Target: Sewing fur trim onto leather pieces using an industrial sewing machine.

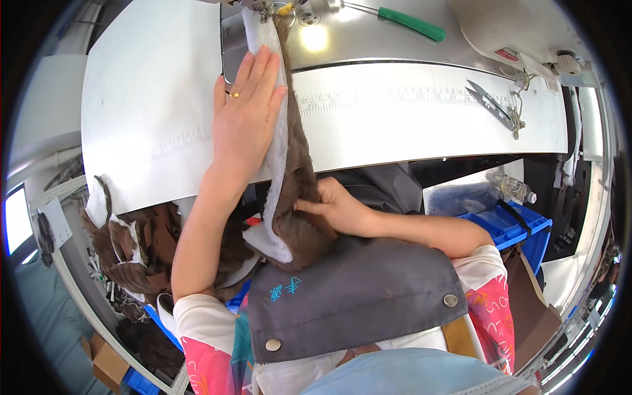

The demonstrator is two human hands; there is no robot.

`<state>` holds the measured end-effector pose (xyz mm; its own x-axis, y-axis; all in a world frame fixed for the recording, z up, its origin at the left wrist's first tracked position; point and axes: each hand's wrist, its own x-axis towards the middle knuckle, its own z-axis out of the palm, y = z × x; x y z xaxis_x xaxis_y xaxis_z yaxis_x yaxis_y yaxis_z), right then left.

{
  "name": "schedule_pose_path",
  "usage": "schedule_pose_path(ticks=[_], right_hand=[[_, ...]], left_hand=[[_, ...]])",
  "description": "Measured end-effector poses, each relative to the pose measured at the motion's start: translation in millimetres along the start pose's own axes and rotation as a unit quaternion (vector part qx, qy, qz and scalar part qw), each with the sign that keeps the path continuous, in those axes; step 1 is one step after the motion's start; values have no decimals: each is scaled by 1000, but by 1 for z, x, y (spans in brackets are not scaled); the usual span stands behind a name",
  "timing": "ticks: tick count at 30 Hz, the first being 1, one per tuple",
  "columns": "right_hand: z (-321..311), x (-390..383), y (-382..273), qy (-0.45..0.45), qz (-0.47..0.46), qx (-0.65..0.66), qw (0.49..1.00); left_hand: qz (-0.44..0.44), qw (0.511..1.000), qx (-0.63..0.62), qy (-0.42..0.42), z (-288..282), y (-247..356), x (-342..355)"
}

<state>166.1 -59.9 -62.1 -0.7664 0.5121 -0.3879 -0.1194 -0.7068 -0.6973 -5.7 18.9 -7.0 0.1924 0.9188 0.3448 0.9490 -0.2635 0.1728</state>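
Observation:
A long strip of brown fur fabric [299,151] with a white fleecy backing runs from the sewing machine's needle area [266,12] over the table edge toward my lap. My left hand [247,108] lies flat on the white side of the strip, just short of the needle, fingers stretched forward, a ring on one of them. Lower down, at the table's front edge, my right hand [339,207] pinches the brown fur side between thumb and fingers. The strip's lower end folds over and rests against my dark apron [362,289].
On the machine bed lies a green-handled screwdriver [411,24]; thread snips [490,105] are on the white table [375,131] at right. Brown fur pieces [141,247] are heaped at lower left. A blue crate [507,224] and plastic bottle [517,187] stand at right.

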Motion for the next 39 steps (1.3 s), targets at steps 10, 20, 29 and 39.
schedule_pose_path(ticks=[10,20,29,39], right_hand=[[-67,-13,-155,288,-316,-772,470],[-27,11,-141,293,-239,-704,602],[-7,40,-126,320,-266,-697,584],[-5,45,-124,323,-253,-723,556]], left_hand=[[-13,998,53,18,4,2,-6],[-15,999,35,3,3,4,-6],[-18,999,47,2,4,5,-4],[-20,999,50,7,4,6,-5]])
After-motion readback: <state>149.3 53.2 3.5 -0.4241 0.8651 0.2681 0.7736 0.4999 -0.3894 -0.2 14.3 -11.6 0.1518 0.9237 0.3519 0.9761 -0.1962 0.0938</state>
